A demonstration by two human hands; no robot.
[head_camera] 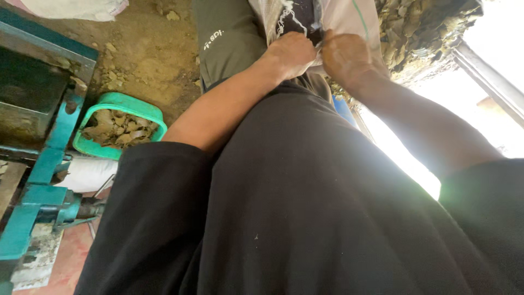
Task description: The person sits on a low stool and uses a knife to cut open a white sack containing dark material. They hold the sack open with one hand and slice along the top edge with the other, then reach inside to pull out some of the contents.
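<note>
Left hand (292, 54) and right hand (345, 57) side by side, each grip closed on the mouth edge of a white woven sack (338, 16), sack just beyond the knuckles, green tub (109, 104) of dry leaves on the dirt floor (153, 49)

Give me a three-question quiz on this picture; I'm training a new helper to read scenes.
1. What do the left hand and right hand grip?
2. True or false: the green basin holds dry leaf pieces.
3. The basin lies: A) by the teal machine, B) on the person's lap?

Key: 1. the mouth of a white woven sack; 2. true; 3. A.
</note>
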